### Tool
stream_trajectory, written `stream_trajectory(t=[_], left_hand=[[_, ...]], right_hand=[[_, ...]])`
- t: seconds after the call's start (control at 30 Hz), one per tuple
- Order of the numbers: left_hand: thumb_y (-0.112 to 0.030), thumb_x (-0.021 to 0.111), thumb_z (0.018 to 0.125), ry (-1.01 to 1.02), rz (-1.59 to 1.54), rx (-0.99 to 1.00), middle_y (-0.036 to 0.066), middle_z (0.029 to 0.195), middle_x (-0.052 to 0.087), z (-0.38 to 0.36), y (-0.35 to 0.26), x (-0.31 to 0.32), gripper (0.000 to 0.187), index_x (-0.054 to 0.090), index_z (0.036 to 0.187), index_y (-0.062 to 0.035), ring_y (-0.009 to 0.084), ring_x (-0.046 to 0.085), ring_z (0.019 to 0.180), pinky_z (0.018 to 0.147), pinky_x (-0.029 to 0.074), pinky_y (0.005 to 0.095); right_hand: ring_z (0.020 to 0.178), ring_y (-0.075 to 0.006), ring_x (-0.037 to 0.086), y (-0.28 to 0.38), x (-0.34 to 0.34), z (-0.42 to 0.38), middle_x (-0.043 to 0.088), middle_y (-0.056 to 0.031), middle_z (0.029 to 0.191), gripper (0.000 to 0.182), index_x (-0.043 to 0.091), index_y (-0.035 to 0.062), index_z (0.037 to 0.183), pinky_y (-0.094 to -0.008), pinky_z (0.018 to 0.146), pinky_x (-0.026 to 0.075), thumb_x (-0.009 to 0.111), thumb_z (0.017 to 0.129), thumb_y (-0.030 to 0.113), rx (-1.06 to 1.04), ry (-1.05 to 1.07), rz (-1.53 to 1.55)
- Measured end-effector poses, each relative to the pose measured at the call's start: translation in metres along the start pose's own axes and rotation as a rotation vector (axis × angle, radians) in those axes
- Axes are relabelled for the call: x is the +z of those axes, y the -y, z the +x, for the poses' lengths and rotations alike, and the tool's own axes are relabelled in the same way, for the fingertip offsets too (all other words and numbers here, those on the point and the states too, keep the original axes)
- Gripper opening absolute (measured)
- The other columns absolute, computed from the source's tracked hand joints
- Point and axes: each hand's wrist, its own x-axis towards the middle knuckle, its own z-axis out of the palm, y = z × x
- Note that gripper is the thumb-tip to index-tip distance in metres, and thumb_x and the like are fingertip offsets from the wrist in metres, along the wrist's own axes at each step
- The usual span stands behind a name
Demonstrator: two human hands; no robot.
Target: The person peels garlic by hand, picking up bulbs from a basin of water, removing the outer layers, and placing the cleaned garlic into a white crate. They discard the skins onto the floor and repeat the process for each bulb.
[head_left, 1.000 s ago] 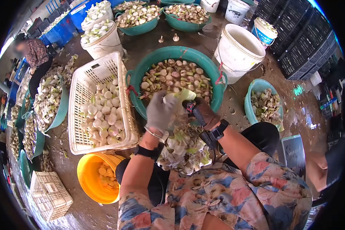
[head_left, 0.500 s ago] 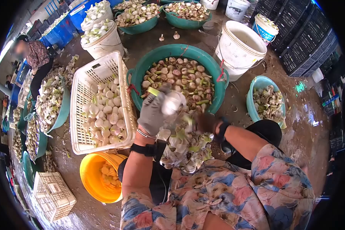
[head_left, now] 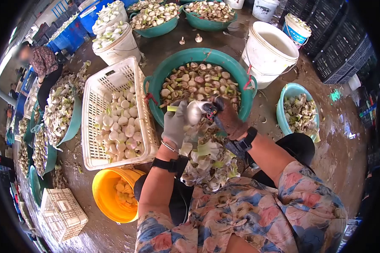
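My left hand (head_left: 176, 123), in a grey glove, is closed around a white garlic bulb (head_left: 194, 113) whose cut green stem sticks out to the left. My right hand (head_left: 231, 118), in a dark brown glove, grips a small dark tool (head_left: 210, 109) with red and blue bits, held against the bulb's right end; its exact kind is hard to make out. Below both hands lies a heap of garlic peels (head_left: 211, 162) at my lap. Just beyond them stands a green tub (head_left: 156, 82) of unpeeled garlic in brownish water.
Left of the tub, a white plastic crate (head_left: 90, 122) holds peeled bulbs, with a yellow bucket (head_left: 101, 196) nearer me. To the right are a white bucket (head_left: 264, 55) and a teal basin (head_left: 281, 114) of peels. Another person (head_left: 44, 63) sits at far left.
My right hand has come up and left, bringing the small tool against the bulb. The left hand still holds the bulb, now turned with its stem pointing left.
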Motion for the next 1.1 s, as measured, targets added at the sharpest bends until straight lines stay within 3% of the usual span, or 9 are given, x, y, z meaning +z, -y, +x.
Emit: stream_trajectory(t=[0.17, 0.23, 0.47, 0.53, 0.57, 0.67, 0.73, 0.87, 1.1], left_hand=[[-0.023, 0.055, 0.089, 0.159, 0.212, 0.117, 0.006, 0.094, 0.063, 0.034, 0.057, -0.037, 0.03, 0.055, 0.106, 0.0017, 0.0179, 0.061, 0.082, 0.072, 0.051, 0.0284], [-0.022, 0.048, 0.092, 0.178, -0.409, -0.182, 0.011, 0.111, 0.057, 0.024, 0.04, -0.032, 0.029, 0.052, 0.112, -0.0027, 0.0252, 0.058, 0.098, 0.081, 0.05, 0.0431], [-0.022, 0.058, 0.086, 0.204, -0.655, -0.222, 0.01, 0.109, 0.059, 0.014, 0.01, -0.036, 0.034, 0.051, 0.114, -0.0041, 0.0247, 0.057, 0.1, 0.082, 0.05, 0.041], [-0.008, 0.066, 0.078, 0.298, -0.409, -0.052, 0.009, 0.108, 0.059, 0.007, 0.01, -0.025, 0.04, 0.05, 0.114, -0.0032, 0.0204, 0.058, 0.098, 0.084, 0.048, 0.034], [-0.002, 0.068, 0.073, 0.344, -0.401, -0.034, 0.008, 0.107, 0.059, 0.005, 0.01, -0.021, 0.046, 0.049, 0.115, -0.0029, 0.0185, 0.058, 0.098, 0.085, 0.048, 0.0316], [-0.008, 0.067, 0.076, 0.511, -0.516, -0.078, 0.008, 0.107, 0.06, 0.003, 0.021, -0.021, 0.045, 0.047, 0.116, -0.0038, 0.0181, 0.058, 0.098, 0.087, 0.046, 0.0313], [-0.04, 0.042, 0.092, 0.435, -0.094, -0.036, 0.012, 0.101, 0.062, 0.022, 0.047, -0.027, 0.043, 0.055, 0.109, -0.002, 0.0281, 0.058, 0.094, 0.08, 0.048, 0.0395], [-0.037, 0.043, 0.092, 0.334, -0.735, -0.359, 0.013, 0.097, 0.062, 0.003, 0.018, -0.022, 0.041, 0.054, 0.105, -0.0001, 0.0289, 0.059, 0.088, 0.077, 0.05, 0.0394], [-0.014, 0.06, 0.084, 0.262, -0.645, -0.017, 0.011, 0.095, 0.062, 0.0, 0.015, -0.025, 0.028, 0.053, 0.108, -0.0022, 0.0195, 0.06, 0.093, 0.078, 0.05, 0.0312]], right_hand=[[0.069, -0.0122, 0.056, -0.003, -0.008, 0.0, 0.058, -0.0059, 0.08, 0.014, 0.055, 0.0021, 0.088, -0.0288, 0.061, 0.048, 0.051, 0.088, 0.016, 0.208, -0.138, 0.664], [0.072, -0.0139, 0.058, 0.008, -0.022, 0.008, 0.058, -0.0073, 0.08, 0.014, 0.054, 0.0028, 0.088, -0.0291, 0.064, 0.049, 0.049, 0.088, 0.015, 0.264, -0.158, 0.806], [0.09, -0.0263, 0.058, 0.017, -0.06, -0.021, 0.057, -0.0135, 0.104, 0.021, 0.055, -0.001, 0.101, -0.0367, 0.082, 0.047, 0.054, 0.085, 0.014, 0.196, 0.184, 0.902], [0.077, -0.0229, 0.058, 0.012, -0.042, -0.029, 0.059, -0.0085, 0.089, 0.032, 0.054, 0.0026, 0.112, -0.0349, 0.077, 0.048, 0.046, 0.082, 0.006, -0.46, 0.412, -0.658], [0.079, -0.0216, 0.059, 0.012, -0.047, -0.024, 0.06, -0.0083, 0.095, 0.042, 0.052, 0.0105, 0.121, -0.0334, 0.072, 0.049, 0.052, 0.079, 0.003, 0.167, 0.618, -0.492], [0.079, -0.0211, 0.06, 0.026, -0.023, -0.008, 0.061, -0.0093, 0.097, 0.049, 0.053, 0.0127, 0.119, -0.0318, 0.069, 0.049, 0.06, 0.073, -0.002, 0.018, 0.178, 0.373], [0.081, -0.0215, 0.061, 0.033, -0.017, -0.003, 0.061, -0.0121, 0.097, 0.051, 0.056, 0.0103, 0.114, -0.0309, 0.07, 0.049, 0.064, 0.066, -0.006, -0.144, 0.174, 0.036], [0.075, -0.0267, 0.06, 0.035, -0.009, 0.004, 0.06, -0.0111, 0.084, 0.034, 0.062, 0.0086, 0.099, -0.0352, 0.063, 0.048, 0.066, 0.067, 0.0, -0.399, 0.161, -0.146], [0.074, -0.0294, 0.06, 0.032, 0.004, -0.04, 0.06, -0.0097, 0.08, 0.024, 0.057, 0.007, 0.088, -0.0375, 0.062, 0.046, 0.064, 0.065, 0.005, -0.429, 0.444, -0.399]])
